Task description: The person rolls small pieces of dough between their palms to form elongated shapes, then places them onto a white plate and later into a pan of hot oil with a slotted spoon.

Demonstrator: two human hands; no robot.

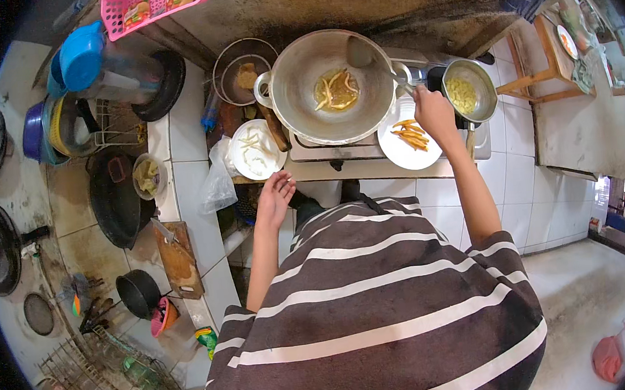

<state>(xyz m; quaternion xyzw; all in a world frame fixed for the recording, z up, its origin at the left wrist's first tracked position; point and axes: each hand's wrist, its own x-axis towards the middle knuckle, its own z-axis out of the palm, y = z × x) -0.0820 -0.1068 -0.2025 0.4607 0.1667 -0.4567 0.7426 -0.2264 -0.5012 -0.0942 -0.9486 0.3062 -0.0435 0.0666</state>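
Observation:
My right hand (pixel 432 113) grips the handle of a metal spatula (pixel 360 51), whose blade rests against the inner far-right wall of a large aluminium wok (pixel 296 99). Several pale strips (pixel 339 89) lie in the oil at the wok's bottom. Below my right wrist, a white plate (pixel 411 159) bears browned fried strips (pixel 411 135). My left hand (pixel 275 201) hovers palm up, fingers loosely curled and apart, by the near rim of a white dish (pixel 238 159). That dish holds whitish, floury-looking strips (pixel 255 150). No clear object shows in my left hand.
A saucepan (pixel 486 88) with yellowish pieces sits on the stove's right burner. Behind the dish stands a round strainer (pixel 219 80). A plastic bag (pixel 218 184) hangs at the counter edge. A knife (pixel 166 230) lies on a wooden chopping board (pixel 182 267) at left.

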